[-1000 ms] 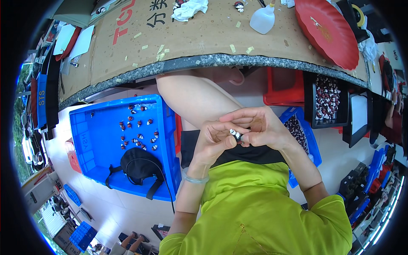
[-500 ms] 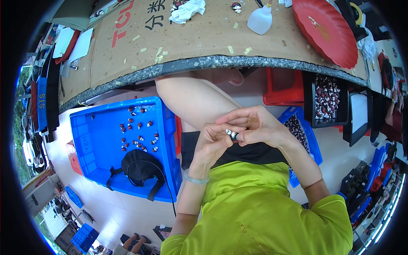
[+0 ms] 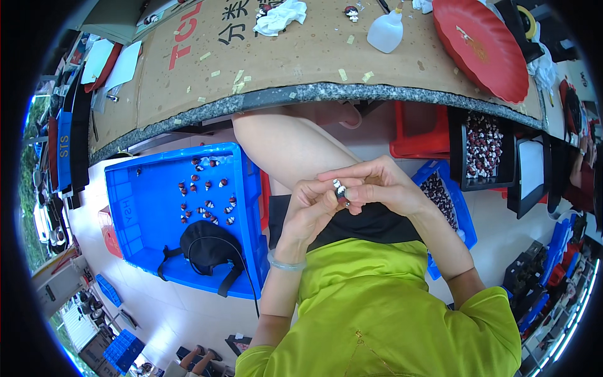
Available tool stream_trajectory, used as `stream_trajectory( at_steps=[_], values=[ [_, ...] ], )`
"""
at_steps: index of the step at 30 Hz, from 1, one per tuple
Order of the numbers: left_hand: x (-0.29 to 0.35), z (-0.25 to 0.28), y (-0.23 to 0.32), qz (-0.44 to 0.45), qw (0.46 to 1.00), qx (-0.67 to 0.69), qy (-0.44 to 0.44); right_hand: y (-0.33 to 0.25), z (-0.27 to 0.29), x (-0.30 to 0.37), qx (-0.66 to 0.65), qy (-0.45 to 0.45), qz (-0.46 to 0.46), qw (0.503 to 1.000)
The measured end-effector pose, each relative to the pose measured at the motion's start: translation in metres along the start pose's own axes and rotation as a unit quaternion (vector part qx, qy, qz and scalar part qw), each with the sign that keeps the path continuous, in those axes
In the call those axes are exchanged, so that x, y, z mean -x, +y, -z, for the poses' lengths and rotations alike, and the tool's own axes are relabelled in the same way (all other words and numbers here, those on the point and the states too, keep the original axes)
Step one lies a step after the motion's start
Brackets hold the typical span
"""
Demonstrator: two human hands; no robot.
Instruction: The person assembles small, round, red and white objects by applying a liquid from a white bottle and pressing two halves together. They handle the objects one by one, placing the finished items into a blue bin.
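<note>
A small toy figurine [image 3: 340,190], white at one end and dark at the other, is pinched between my two hands above my lap. My left hand [image 3: 308,204] grips it from the left with curled fingers. My right hand [image 3: 389,185] holds its other side between thumb and fingers, and its forefinger stretches over toward my left hand. Fingertips hide part of the figurine. To my left, a large blue crate [image 3: 147,217] holds several similar dark-red-and-white figurines [image 3: 207,204], lying scattered, and a black fabric item [image 3: 210,246] with straps.
Ahead is a cardboard-covered table [image 3: 176,94] with a stone edge. On it are a white squeeze bottle [image 3: 385,32], a scalloped red tray [image 3: 452,44], crumpled tissue [image 3: 279,19] and another figurine [image 3: 351,12]. At right, a black tray [image 3: 482,147] and blue bin [image 3: 468,217] hold many figurines.
The figurine has turned between my fingers: its white end now points up and more of its dark end shows. My hands have stayed in nearly the same place.
</note>
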State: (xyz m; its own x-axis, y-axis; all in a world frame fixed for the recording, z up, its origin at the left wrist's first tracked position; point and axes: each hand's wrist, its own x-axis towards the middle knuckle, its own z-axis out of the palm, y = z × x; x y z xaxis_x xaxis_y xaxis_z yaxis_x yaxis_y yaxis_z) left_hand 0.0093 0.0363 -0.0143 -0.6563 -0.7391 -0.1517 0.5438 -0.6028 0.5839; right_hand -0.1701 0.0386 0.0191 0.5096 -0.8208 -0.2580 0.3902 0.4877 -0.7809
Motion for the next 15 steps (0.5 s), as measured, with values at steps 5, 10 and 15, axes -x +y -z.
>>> stream_trajectory(
  at_steps=[5,10,15],
  values=[
    [-0.003,-0.004,0.004,-0.031,0.998,-0.035,0.029,0.003,-0.004,-0.004,0.0,0.04,0.029,0.999],
    [-0.005,-0.011,0.011,-0.048,0.993,-0.084,0.064,0.004,-0.01,-0.005,0.051,0.078,0.123,0.988],
    [-0.005,-0.005,0.007,-0.053,0.988,-0.129,0.062,0.008,-0.006,-0.006,0.151,0.129,0.132,0.971]
  ],
)
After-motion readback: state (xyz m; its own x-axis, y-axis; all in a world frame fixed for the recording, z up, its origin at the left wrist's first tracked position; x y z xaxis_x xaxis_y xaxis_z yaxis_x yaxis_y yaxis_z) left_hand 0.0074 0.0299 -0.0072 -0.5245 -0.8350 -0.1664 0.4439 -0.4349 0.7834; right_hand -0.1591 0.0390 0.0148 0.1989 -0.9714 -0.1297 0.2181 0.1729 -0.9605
